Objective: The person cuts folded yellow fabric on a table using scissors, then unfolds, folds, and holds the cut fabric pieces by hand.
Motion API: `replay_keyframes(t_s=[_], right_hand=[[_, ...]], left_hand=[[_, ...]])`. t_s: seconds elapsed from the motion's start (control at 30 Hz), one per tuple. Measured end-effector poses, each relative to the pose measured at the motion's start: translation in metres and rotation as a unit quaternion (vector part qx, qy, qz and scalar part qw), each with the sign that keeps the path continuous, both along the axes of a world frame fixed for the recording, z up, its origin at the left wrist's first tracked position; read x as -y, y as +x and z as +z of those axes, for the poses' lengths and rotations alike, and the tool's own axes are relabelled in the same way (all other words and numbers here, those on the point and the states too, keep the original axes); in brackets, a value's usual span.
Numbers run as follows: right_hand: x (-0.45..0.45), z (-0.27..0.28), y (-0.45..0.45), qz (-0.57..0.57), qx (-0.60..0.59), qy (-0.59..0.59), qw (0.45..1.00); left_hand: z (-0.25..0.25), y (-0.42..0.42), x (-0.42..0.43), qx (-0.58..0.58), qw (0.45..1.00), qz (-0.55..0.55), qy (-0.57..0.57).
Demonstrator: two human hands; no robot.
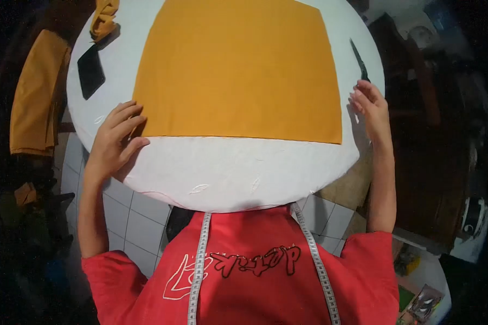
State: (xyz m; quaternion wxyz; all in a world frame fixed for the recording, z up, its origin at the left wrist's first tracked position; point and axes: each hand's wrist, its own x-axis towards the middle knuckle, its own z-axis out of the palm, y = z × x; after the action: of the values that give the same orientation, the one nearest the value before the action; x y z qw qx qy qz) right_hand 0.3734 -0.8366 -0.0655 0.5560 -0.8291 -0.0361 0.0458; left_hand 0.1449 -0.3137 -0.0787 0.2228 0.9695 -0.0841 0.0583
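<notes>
A mustard-yellow piece of cloth (238,70) lies flat on a round, white-covered table (228,173), its straight near edge towards me. My left hand (116,132) rests at the cloth's near left corner, fingers spread and touching its edge. Right of the cloth, my right hand (371,103) has its fingers bent around the dark handle end of a slim pair of scissors (359,59). The blade points away from me, and the fingers partly hide the handle.
A black phone (91,73) and a crumpled yellow scrap (104,20) lie on the table's left side. More folded yellow cloth (37,97) hangs farther left. A measuring tape (199,271) hangs around my neck over a red shirt (255,292). Dark wooden furniture (423,162) stands at right.
</notes>
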Motion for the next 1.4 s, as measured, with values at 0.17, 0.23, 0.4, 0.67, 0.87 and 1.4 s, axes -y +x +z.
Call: replay_keyframes(t_s=[0.17,0.23,0.4,0.67,0.87,1.4], right_hand=[[0.011,0.017,-0.037,-0.027,-0.113,0.076,0.99],[-0.002,0.014,-0.046,-0.029,-0.14,0.098,0.985],[-0.022,0.02,-0.057,-0.042,-0.132,0.102,0.985],[-0.026,0.004,-0.037,-0.029,-0.183,0.089,0.979],[-0.024,0.002,-0.023,0.021,-0.134,0.086,0.987],[-0.045,0.01,-0.021,-0.079,-0.163,0.062,0.982]], left_hand=[[0.003,0.001,0.007,0.002,1.0,0.002,0.0],[-0.001,-0.004,0.002,-0.001,1.0,0.009,0.003],[-0.008,-0.006,0.005,0.004,0.999,0.039,-0.028],[-0.012,-0.008,0.006,0.011,0.997,0.059,-0.042],[-0.02,-0.007,0.002,0.038,0.997,0.049,-0.038],[-0.022,-0.007,0.003,0.048,0.996,0.051,-0.054]])
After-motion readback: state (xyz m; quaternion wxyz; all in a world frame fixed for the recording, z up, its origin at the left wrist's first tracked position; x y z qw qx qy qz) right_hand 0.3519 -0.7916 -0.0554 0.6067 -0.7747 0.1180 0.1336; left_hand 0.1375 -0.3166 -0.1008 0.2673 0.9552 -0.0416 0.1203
